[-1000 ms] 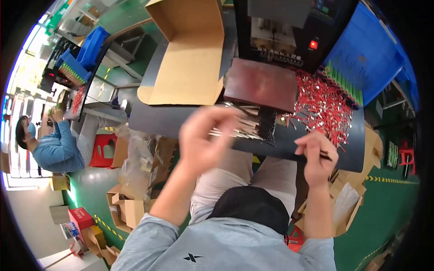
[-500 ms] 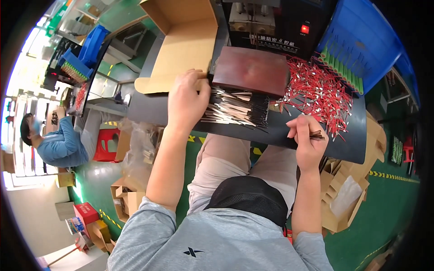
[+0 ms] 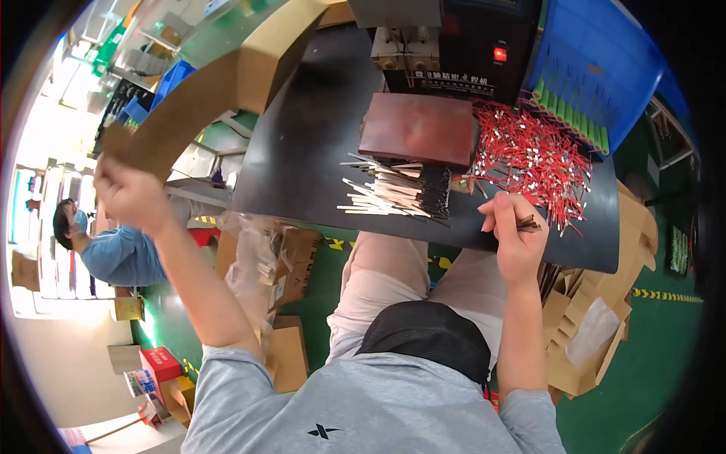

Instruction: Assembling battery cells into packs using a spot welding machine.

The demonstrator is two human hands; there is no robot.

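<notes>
My left hand [image 3: 132, 197], slightly blurred, is raised off the table's left side, closed at the end of the long flap of a brown cardboard box [image 3: 198, 102]. The box is tilted up, its far part at the table's back left. Over the table's front edge, my right hand [image 3: 518, 236] is closed around a few thin dark strips [image 3: 528, 223]; their other ends are hidden in the palm. Between the hands lies a pile of thin strips [image 3: 397, 189], pale at one end and black at the other. Behind it sits a dark red block [image 3: 416, 130].
A black machine [image 3: 473, 60] with a lit red switch stands behind the block. Red wires with white ends [image 3: 533, 155] are heaped at right, beside green cylinders [image 3: 571, 113] in a blue bin [image 3: 605, 45]. Open cartons [image 3: 590, 340] stand below. Another person [image 3: 121, 253] sits at far left.
My left hand has moved left, swinging the cardboard box up and away from the table beside the strips. My right hand stays in nearly the same place, still closed.
</notes>
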